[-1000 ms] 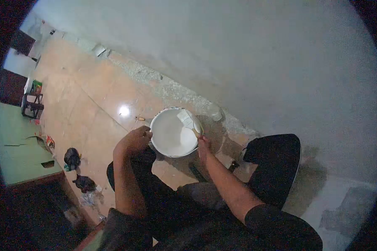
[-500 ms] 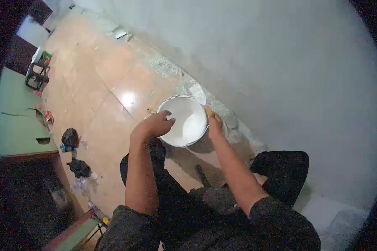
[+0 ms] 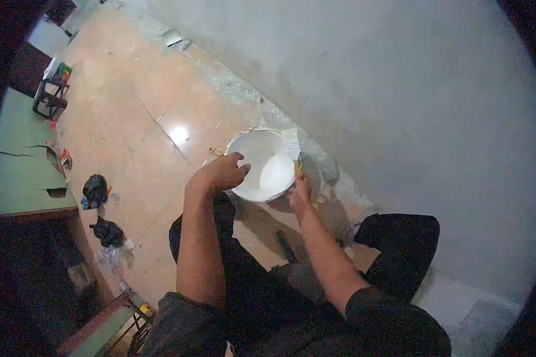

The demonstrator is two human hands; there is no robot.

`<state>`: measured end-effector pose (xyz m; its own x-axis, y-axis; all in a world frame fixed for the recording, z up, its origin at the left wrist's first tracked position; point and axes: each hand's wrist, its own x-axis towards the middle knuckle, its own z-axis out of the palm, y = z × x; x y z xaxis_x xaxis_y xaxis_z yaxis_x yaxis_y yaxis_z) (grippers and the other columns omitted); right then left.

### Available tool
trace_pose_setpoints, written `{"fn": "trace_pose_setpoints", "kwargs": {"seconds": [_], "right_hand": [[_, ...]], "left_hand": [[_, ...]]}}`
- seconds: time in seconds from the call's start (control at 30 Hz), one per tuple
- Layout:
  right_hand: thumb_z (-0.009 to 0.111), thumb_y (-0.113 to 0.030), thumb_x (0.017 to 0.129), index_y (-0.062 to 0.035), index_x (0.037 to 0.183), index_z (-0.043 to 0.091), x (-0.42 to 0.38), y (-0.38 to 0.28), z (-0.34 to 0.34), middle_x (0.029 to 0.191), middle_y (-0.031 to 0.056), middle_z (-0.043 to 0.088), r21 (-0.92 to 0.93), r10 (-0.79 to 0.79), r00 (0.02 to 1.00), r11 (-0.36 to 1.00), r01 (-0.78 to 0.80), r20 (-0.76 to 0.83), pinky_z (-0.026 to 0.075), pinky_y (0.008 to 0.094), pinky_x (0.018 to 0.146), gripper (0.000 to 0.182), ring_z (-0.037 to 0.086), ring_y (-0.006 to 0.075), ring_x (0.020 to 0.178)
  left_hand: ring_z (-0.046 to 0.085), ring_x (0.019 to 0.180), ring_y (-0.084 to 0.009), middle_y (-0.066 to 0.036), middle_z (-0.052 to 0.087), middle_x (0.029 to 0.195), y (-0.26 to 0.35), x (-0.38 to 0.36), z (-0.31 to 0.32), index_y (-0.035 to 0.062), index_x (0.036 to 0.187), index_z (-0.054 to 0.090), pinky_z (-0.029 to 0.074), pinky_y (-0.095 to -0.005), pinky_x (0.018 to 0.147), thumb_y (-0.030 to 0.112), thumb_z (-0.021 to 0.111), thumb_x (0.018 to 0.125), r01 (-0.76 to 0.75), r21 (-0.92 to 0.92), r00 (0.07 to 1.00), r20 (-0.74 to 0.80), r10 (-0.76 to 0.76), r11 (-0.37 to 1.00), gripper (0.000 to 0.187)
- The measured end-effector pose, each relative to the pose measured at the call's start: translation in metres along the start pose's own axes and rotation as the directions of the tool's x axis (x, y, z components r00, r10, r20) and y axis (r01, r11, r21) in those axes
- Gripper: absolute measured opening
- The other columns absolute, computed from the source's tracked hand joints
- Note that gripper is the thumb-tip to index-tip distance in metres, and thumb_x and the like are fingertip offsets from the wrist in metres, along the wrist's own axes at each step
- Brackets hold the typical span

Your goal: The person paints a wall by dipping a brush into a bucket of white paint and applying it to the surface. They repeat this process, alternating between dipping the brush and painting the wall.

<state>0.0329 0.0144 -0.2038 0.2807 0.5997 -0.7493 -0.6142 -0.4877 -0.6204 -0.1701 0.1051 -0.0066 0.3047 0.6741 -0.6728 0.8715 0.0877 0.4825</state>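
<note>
A white bucket [image 3: 248, 147] stands in front of me, its mouth toward me, with white paint [image 3: 276, 175] pooled on the right side inside. My left hand [image 3: 221, 174] grips the bucket's left rim, fingers curled over the opening. My right hand [image 3: 299, 195] is closed around the yellowish handle of what looks like a paintbrush. The flat white head of the paintbrush [image 3: 290, 144] points away from me, at the bucket's right rim. Part of the handle is hidden by the fingers.
A grey wall [image 3: 399, 119] runs along the right, with crumbled debris [image 3: 235, 89] at its foot. Black plastic bags [image 3: 95, 190] lie on the tiled floor [image 3: 125, 149] at left, near a damaged green panel [image 3: 24, 160]. A dark stool [image 3: 52, 98] stands farther back.
My right hand has moved slightly down and toward me, and the paintbrush's white head now shows more fully beside the bucket rim. My left hand stays on the bucket.
</note>
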Motion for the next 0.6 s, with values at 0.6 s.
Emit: {"fn": "trace_pose_setpoints", "kwargs": {"seconds": [0.6], "right_hand": [[0.066, -0.025, 0.074, -0.0028, 0.087, 0.066, 0.063, -0.055, 0.012, 0.073, 0.0137, 0.064, -0.774, -0.453, 0.76, 0.21, 0.598, 0.465, 0.048, 0.0323, 0.066, 0.026, 0.063, 0.0211, 0.07]], "left_hand": [[0.052, 0.109, -0.0365, -0.023, 0.055, 0.115, 0.038, 0.012, 0.003, -0.0005, 0.117, 0.05, 0.041, -0.0409, 0.093, 0.031, 0.049, 0.086, -0.076, 0.049, 0.99, -0.119, 0.081, 0.996, 0.045]]}}
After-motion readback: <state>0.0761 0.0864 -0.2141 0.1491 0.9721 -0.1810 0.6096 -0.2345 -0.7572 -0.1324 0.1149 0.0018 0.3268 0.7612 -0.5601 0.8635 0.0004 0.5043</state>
